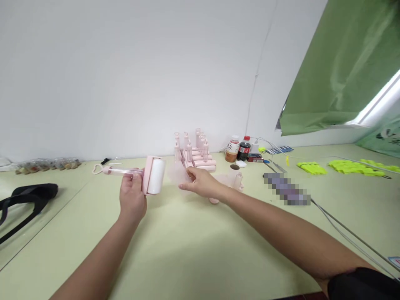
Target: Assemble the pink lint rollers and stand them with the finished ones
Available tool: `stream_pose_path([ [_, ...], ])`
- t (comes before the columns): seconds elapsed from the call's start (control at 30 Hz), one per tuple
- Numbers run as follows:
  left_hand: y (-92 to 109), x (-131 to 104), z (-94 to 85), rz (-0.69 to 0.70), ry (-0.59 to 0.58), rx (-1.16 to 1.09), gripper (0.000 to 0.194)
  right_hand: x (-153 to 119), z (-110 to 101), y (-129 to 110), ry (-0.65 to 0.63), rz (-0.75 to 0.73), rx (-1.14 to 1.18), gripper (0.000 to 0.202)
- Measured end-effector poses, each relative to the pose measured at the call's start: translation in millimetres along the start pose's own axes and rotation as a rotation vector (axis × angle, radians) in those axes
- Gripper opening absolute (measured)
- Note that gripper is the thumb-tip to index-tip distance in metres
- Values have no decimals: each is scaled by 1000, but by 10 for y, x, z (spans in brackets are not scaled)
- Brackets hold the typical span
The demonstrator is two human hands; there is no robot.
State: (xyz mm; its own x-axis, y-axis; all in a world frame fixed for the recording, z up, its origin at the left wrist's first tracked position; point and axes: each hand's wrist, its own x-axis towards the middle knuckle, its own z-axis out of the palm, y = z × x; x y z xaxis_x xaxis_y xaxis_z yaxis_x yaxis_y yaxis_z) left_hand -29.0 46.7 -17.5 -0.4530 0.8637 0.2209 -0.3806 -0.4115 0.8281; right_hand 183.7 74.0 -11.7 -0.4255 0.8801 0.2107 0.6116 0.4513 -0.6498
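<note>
My left hand [133,193] is wrapped round the clear pink handle of a lint roller [156,176]. The roller's white cylinder faces right, and its looped handle end points left. Just right of it, my right hand [198,182] pinches a thin translucent pink sheet [180,177], partly blurred. Behind my right hand stand several pink rollers [204,163] with upright clear handles, close to the wall. Another pink roller [238,181] lies partly hidden behind my right forearm.
Two bottles [232,149] [244,148] stand near the wall, right of the rollers. Neon yellow bundles [311,168] and a blurred-out object [286,189] lie farther right, with cables. A black strap [31,196] is at left, near bagged items [50,166].
</note>
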Motion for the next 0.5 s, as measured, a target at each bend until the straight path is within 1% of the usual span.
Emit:
stream_pose_path([
  [0.03, 21, 70, -29, -5, 60, -18, 32, 75, -64, 26, -85, -35, -303, 45],
  [0.07, 35, 128, -57, -25, 108, -29, 29, 141, -104, 50, -117, -45, -390, 46],
  [0.13, 39, 198, -104, -85, 153, -38, 26, 244, -112, 93, -176, -54, -524, 43],
  [0.2, 16, 213, -125, -114, 147, -31, 28, 307, -57, 133, -205, -49, -575, 37],
  [0.27, -20, 191, -125, -101, 98, -19, 33, 329, 11, 164, -220, -52, -614, 34],
  [0.37, -59, 129, -110, -60, -27, 7, 41, 254, 65, 128, -180, -68, -619, 48],
  [0.4, -64, 109, -106, -51, -65, 15, 43, 190, 67, 72, -151, -74, -619, 51],
  [0.43, -64, 91, -101, -46, -93, 20, 44, 104, 62, -12, -121, -82, -597, 49],
  [0.5, -54, 64, -92, -48, -108, 28, 44, -132, 27, -263, -95, -112, -512, 34],
])
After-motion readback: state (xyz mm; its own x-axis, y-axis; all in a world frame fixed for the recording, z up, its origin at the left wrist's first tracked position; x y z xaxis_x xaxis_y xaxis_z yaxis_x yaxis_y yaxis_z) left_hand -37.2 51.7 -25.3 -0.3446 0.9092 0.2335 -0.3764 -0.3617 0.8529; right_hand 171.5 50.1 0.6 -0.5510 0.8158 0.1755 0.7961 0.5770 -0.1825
